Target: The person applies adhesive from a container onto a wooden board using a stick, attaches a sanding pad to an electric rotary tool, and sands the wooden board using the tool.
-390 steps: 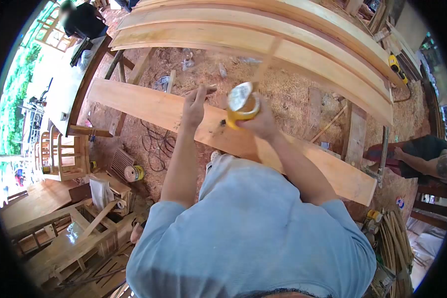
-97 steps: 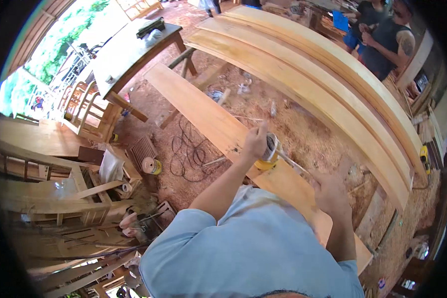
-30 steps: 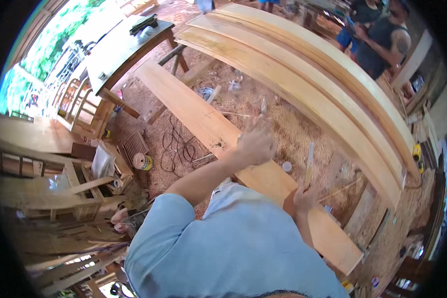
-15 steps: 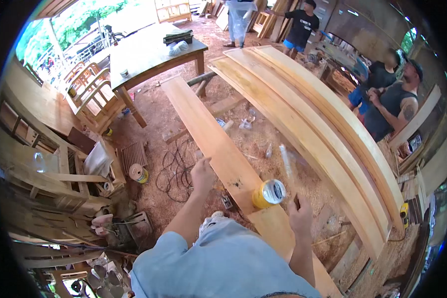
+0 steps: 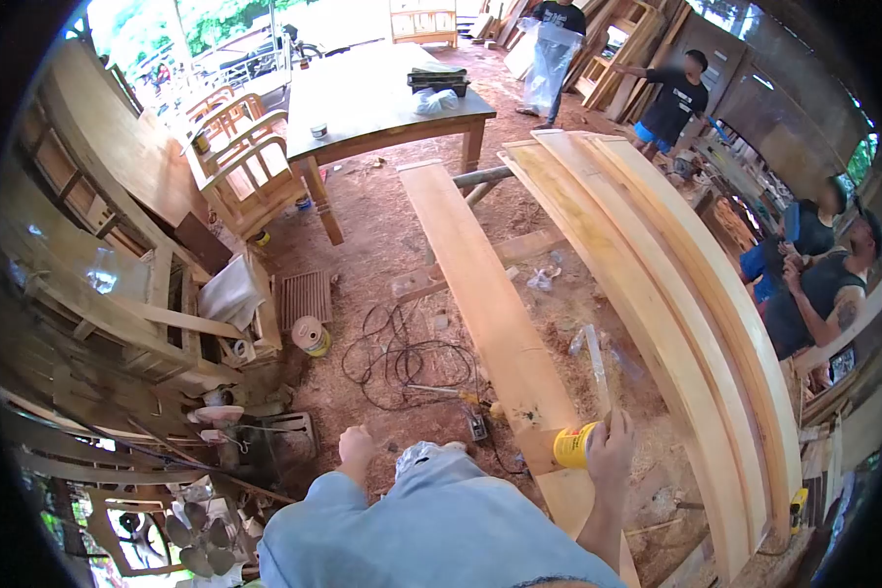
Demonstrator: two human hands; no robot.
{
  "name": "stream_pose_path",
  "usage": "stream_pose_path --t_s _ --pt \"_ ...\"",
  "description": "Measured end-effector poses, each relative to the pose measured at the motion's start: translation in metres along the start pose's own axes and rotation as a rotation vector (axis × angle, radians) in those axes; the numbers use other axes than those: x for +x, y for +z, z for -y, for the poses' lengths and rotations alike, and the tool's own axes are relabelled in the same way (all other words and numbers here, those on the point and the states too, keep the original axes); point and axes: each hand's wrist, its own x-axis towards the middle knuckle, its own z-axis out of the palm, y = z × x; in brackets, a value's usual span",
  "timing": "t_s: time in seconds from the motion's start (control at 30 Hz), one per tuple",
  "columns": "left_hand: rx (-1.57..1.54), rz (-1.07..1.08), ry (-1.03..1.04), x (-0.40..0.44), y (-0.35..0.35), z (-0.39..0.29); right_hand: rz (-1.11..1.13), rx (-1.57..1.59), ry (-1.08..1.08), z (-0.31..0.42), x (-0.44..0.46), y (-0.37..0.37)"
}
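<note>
My right hand (image 5: pixel 612 448) is closed at the right end of a yellow can (image 5: pixel 573 446), covering its top. The can is at the near part of a long wooden board (image 5: pixel 505 328), with dark specks beside it. A pale, narrow strip (image 5: pixel 596 358) extends beyond the fingers; I cannot tell whether the hand also holds it. My left hand (image 5: pixel 356 447) is raised over the floor left of the board, fingers curled and nothing visible in them.
Curved stacked planks (image 5: pixel 647 323) stand to the right. A black cable (image 5: pixel 392 358) and another can (image 5: pixel 311 336) are on the sawdust-covered floor. A table (image 5: pixel 392 127) and wooden chairs (image 5: pixel 250 157) are farther off. Several people are beyond the planks.
My right hand has moved onto the yellow can and covers its top. My left hand has drawn back from the board towards my body. The view has turned left.
</note>
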Motion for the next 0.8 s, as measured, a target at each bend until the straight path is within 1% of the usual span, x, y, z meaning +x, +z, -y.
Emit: stream_pose_path --t_s 0.03,0.1,0.13,0.2,0.23,0.3,0.33,0.4,0.43,0.5,0.53,0.57,0.63,0.67,0.73,0.8 --pt "0.004 -0.008 -0.003 0.003 -0.001 0.000 0.002 0.010 -0.001 0.004 0.000 -0.001" --pt "-0.051 -0.017 -0.060 0.020 0.008 0.000 0.169 0.053 0.074 0.012 0.003 -0.009" --pt "-0.057 -0.028 -0.062 0.035 0.020 0.002 0.166 0.060 0.063 0.021 0.003 -0.017" --pt "-0.026 0.049 0.022 0.047 0.032 0.001 0.293 -0.187 0.055 0.039 0.002 -0.031" --pt "-0.035 0.041 0.013 0.045 0.033 -0.004 0.295 -0.185 0.040 0.041 0.005 -0.033" --pt "0.041 0.088 0.097 0.014 -0.007 -0.049 0.405 -0.189 0.071 0.041 0.008 -0.036" --pt "0.033 0.078 0.093 0.012 -0.001 -0.048 0.402 -0.187 0.058 0.039 0.009 -0.036" --pt "0.116 0.029 0.267 0.007 0.003 -0.049 0.371 -0.144 0.044 0.033 0.010 -0.029" --pt "0.115 0.014 0.257 -0.002 0.002 -0.049 0.372 -0.132 0.030 0.027 0.010 -0.025" --pt "0.198 0.067 0.307 -0.040 -0.018 -0.059 0.339 -0.102 -0.017 0.021 0.011 -0.020" --pt "0.340 0.158 0.368 -0.021 0.010 -0.031 0.347 -0.091 -0.027 0.020 0.008 -0.020" --pt "0.338 0.143 0.359 -0.033 0.001 -0.032 0.336 -0.093 -0.016 0.025 0.010 -0.023" --pt "0.094 0.050 0.096 -0.071 -0.014 -0.036 0.329 -0.094 -0.002 0.026 0.009 -0.029" --pt "0.100 0.040 0.098 -0.074 -0.009 -0.027 0.329 -0.106 -0.006 0.026 0.009 -0.029" --pt "-0.065 -0.116 -0.084 -0.073 0.001 -0.002 0.323 -0.100 -0.006 0.022 0.014 -0.024" --pt "-0.099 -0.169 -0.122 -0.095 -0.022 0.001 0.245 -0.117 -0.111 0.013 0.018 -0.015"
